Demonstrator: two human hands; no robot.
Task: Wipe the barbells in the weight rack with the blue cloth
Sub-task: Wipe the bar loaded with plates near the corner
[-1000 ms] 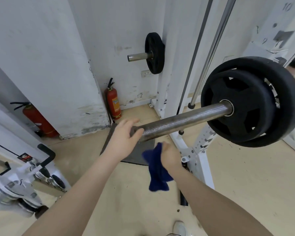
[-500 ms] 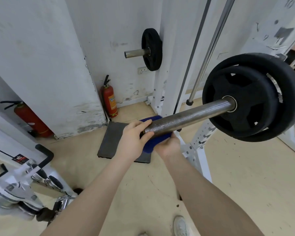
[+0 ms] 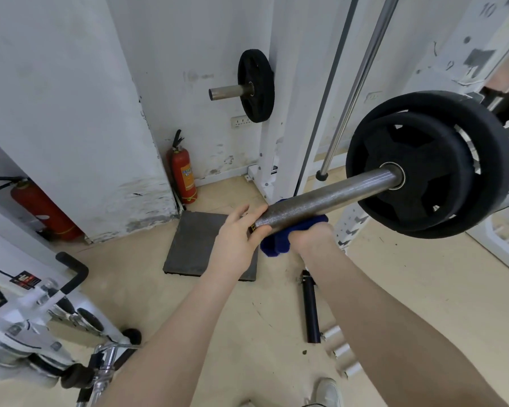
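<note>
L hand (image 3: 237, 240) cups the bar (image 3: 329, 198) end, fingers curled on the steel; R hand (image 3: 309, 240) clenched from below, pressing the cloth (image 3: 279, 242) against the bar's underside, near the end, well short of the plates (image 3: 429, 164).

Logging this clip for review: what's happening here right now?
A person is wiping a loaded barbell sleeve. The left hand grips its free end, while the right hand presses the blue cloth up against its underside. The black plates sit further along the bar.
</note>
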